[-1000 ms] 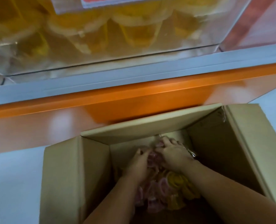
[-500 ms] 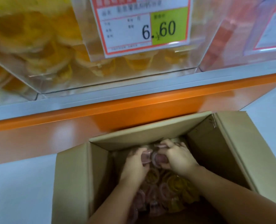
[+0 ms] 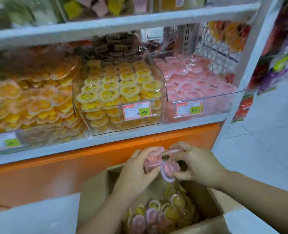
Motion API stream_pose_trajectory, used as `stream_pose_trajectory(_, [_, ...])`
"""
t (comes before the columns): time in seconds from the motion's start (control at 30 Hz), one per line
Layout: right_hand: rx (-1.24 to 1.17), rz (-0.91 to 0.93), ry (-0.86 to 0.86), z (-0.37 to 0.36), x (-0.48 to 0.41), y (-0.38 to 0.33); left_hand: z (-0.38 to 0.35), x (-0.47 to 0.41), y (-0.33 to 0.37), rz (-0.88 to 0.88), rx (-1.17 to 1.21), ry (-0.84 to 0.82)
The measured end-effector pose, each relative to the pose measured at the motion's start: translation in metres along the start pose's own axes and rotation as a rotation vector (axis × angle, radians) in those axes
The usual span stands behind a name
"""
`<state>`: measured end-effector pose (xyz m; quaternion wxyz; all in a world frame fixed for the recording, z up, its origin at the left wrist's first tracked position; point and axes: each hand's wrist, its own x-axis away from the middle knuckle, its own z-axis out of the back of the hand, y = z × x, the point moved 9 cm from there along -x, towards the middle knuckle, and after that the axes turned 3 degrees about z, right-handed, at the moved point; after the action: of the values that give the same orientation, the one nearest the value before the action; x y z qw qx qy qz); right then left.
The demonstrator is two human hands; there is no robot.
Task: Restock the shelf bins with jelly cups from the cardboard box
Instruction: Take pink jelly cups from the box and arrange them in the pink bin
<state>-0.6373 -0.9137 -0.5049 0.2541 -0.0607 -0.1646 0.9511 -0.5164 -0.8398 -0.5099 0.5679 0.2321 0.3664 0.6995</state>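
Observation:
Both hands are raised above the open cardboard box [image 3: 96, 196], just in front of the orange shelf base. My left hand [image 3: 136, 168] grips a few pink jelly cups [image 3: 152, 159]. My right hand [image 3: 195, 164] pinches more pink jelly cups [image 3: 170, 168] beside them. Inside the box lie several pink and yellow jelly cups [image 3: 163, 215]. On the shelf stand three clear bins: an orange-cup bin [image 3: 30, 102] at left, a yellow-cup bin [image 3: 119, 92] in the middle, and a pink-cup bin [image 3: 199, 85] at right.
The orange shelf base [image 3: 55, 168] stands right behind the box. Price tags reading 6.60 [image 3: 137, 112] hang on the middle and right bins. An upper shelf [image 3: 123, 22] holds other sweets. White floor tiles [image 3: 261, 141] lie at right, and hanging packets [image 3: 274, 68] flank the shelf end.
Both hands have risen out of the box with pink jelly cups in them. The camera has tilted up, so the shelf bins now show in full.

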Motion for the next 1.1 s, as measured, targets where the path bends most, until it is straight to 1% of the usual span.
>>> stream_pose_trajectory(0.07, [-0.067, 0.007, 0.073, 0.037, 0.006, -0.008, 0.021, -0.003, 0.035, -0.098, 0.004, 0.070])
stream_pose_trajectory(0.13, [-0.111, 0.025, 0.161, 0.071, 0.014, -0.013, 0.034, -0.007, 0.065, -0.155, 0.043, 0.085])
stream_pose_trajectory(0.2, [-0.098, 0.038, 0.260, 0.106, 0.021, -0.016, 0.046, -0.012, 0.093, -0.211, 0.050, 0.097])
stream_pose_trajectory(0.33, [-0.080, -0.010, 0.450, 0.165, 0.025, 0.002, 0.064, -0.037, 0.141, -0.254, -0.035, 0.172])
stream_pose_trajectory(0.4, [-0.095, -0.065, 0.568, 0.188, 0.024, 0.023, 0.066, -0.055, 0.161, -0.262, -0.171, 0.222])
stream_pose_trajectory(0.47, [-0.117, -0.127, 0.645, 0.203, 0.017, 0.048, 0.065, -0.076, 0.178, -0.297, -0.385, 0.287])
stream_pose_trajectory(0.53, [-0.122, -0.171, 0.666, 0.211, 0.002, 0.073, 0.058, -0.101, 0.187, -0.349, -0.627, 0.350])
stream_pose_trajectory(0.57, [-0.104, -0.182, 0.655, 0.213, -0.007, 0.083, 0.052, -0.114, 0.189, -0.362, -0.738, 0.352])
stream_pose_trajectory(0.63, [-0.042, -0.198, 0.614, 0.216, -0.026, 0.102, 0.040, -0.139, 0.188, -0.341, -0.898, 0.292])
stream_pose_trajectory(0.73, [-0.019, -0.189, 0.583, 0.214, -0.047, 0.123, 0.024, -0.169, 0.174, -0.234, -0.977, 0.182])
stream_pose_trajectory(0.87, [-0.044, -0.147, 0.481, 0.202, -0.064, 0.130, 0.015, -0.187, 0.161, -0.136, -1.068, 0.117])
stream_pose_trajectory(0.93, [-0.100, -0.130, 0.524, 0.204, -0.061, 0.132, 0.013, -0.189, 0.161, -0.129, -1.095, 0.099])
stream_pose_trajectory(1.03, [-0.278, -0.112, 0.718, 0.211, -0.034, 0.131, 0.013, -0.190, 0.159, -0.100, -1.107, 0.044])
stream_pose_trajectory(1.1, [-0.397, -0.096, 0.769, 0.205, -0.017, 0.129, 0.014, -0.189, 0.156, -0.070, -1.090, -0.001])
